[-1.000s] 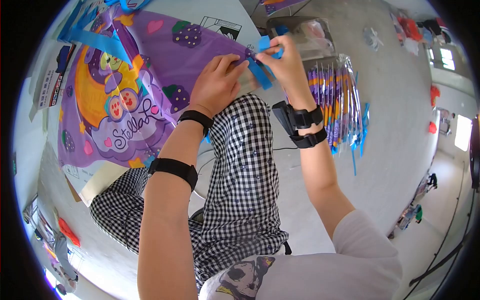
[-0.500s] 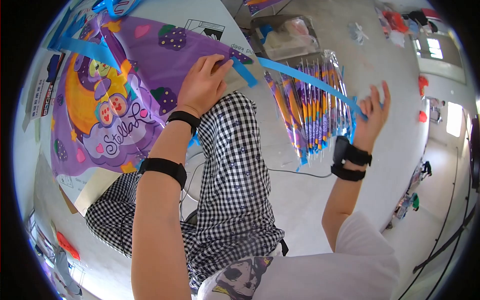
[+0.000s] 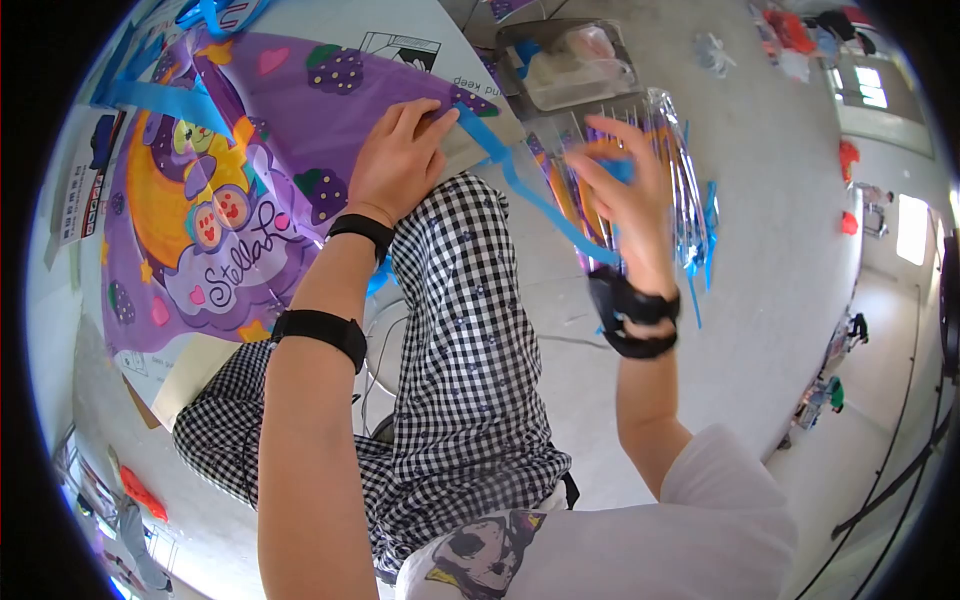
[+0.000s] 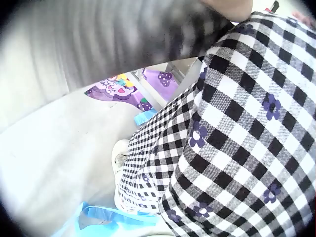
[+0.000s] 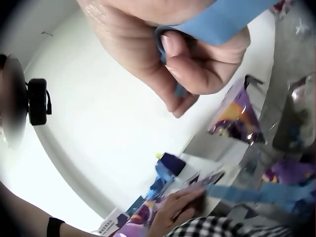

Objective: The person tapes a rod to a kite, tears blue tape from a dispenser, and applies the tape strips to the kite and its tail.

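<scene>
A purple kite [image 3: 270, 110] printed with a bear on a moon lies spread over a white printed board [image 3: 405, 20]. My left hand [image 3: 400, 165] rests on it close to one corner, fingertips right at the start of a blue ribbon [image 3: 545, 210]. That ribbon runs from the corner toward my right hand [image 3: 635, 190], sagging between them. Motion blurs the right hand in the head view. In the right wrist view its fingers [image 5: 190, 69] curl round the blue ribbon [image 5: 222, 22]. The left wrist view mostly shows checked trousers [image 4: 237, 128], not the left hand's fingers.
Packed kites [image 3: 665, 150] in clear sleeves lie on the floor behind the right hand. A dark clear-topped tray [image 3: 570, 65] stands beyond them. More blue ribbon [image 3: 160, 95] lies across the kite's far left. The right knee [image 3: 460, 230] is close to the board.
My right hand left the kite's corner and swung out right, stretching the ribbon. Since then it has come back left and the ribbon has slackened. The left hand has stayed at the corner.
</scene>
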Available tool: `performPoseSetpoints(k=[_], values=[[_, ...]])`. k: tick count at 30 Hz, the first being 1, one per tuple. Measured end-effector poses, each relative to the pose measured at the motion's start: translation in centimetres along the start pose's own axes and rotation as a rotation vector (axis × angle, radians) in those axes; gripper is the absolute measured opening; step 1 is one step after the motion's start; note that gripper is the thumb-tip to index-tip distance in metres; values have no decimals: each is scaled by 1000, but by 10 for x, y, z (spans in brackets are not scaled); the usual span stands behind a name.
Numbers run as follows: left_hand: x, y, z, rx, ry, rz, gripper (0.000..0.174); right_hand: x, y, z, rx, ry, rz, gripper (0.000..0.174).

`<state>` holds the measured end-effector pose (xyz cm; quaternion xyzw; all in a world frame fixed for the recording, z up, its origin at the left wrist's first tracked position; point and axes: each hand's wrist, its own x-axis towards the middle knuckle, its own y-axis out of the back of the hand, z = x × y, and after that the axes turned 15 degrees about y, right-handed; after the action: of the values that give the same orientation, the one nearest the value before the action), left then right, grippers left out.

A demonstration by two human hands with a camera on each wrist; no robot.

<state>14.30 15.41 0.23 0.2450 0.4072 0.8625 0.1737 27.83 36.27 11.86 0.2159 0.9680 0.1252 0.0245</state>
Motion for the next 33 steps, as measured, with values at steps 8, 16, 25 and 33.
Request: performPoseSetpoints(k=[8,16,25,33], values=[[0,0,-3,-24,-21,-7,42,93,-88,71,-157,63,-192,41],[-1,0,-3,-15,-6,-19,45,109,-97,72,-364,-29,-247,49],[-1,0,-4,-14,-18,-13,45,122,-97,69,-462,-72,-336,49],[-1,-2,-4,-6,-14,14,40,121,-103,58,-572,1,-300,28]])
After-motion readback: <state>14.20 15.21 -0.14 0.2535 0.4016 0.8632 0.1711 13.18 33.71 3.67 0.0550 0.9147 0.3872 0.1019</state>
